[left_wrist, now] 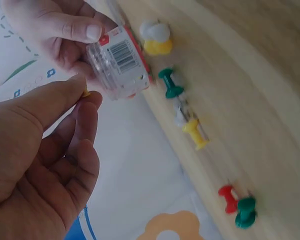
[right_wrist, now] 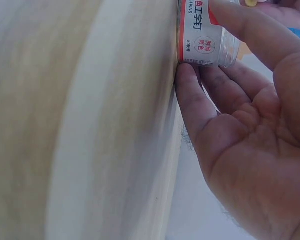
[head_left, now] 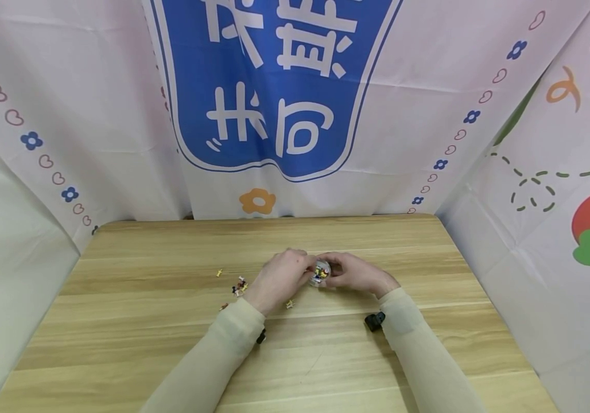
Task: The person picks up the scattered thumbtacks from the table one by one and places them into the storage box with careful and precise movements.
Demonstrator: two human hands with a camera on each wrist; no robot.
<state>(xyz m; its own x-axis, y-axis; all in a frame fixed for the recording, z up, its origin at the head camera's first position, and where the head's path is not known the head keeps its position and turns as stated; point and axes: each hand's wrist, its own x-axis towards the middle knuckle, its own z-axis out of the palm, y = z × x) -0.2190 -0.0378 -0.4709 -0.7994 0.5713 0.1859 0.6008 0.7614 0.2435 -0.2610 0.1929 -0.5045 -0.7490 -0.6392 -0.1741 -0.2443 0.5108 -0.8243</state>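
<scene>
My right hand (head_left: pixel 353 272) grips a small clear plastic jar (left_wrist: pixel 121 60) of push pins, its thumb and fingers on either side. The jar stands on the table, and a red and white label wraps its wall. Coloured push pins (head_left: pixel 321 272) show through its top in the head view. My left hand (head_left: pixel 283 276) is beside the jar's mouth. Between thumb and forefinger it pinches a yellow push pin (left_wrist: pixel 86 93), mostly covered by the fingertips. In the right wrist view the right hand (right_wrist: pixel 250 115) curls around the jar (right_wrist: pixel 205 35).
Several loose push pins (head_left: pixel 240 287) lie on the wooden table (head_left: pixel 171 344) left of the hands. A single yellow pin (head_left: pixel 220 273) lies farther back, and another yellow one (head_left: pixel 289 304) is near the left wrist. A printed cloth (head_left: pixel 119 143) hangs behind the table.
</scene>
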